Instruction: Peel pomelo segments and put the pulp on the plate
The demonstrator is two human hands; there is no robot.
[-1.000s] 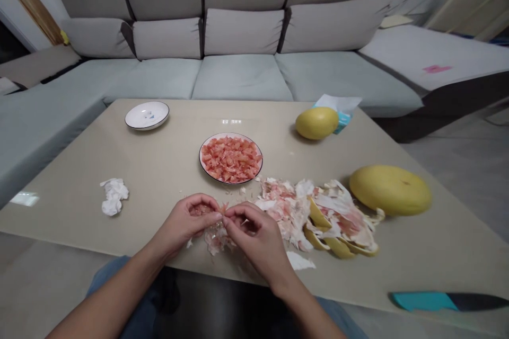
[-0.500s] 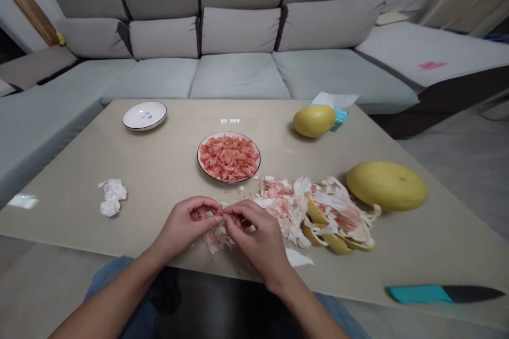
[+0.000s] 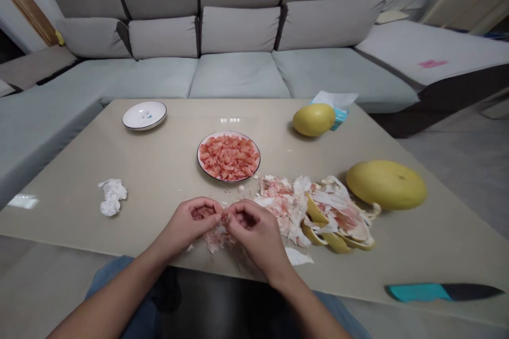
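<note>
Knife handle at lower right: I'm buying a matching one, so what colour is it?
The knife handle is teal, clearest in the head view.

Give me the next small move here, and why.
Probably peel the remaining membrane off the pink pulp cupped in the left hand, using the right hand: torn white membrane lies beneath them, and the pulp on the round plate looks already stripped.
</note>
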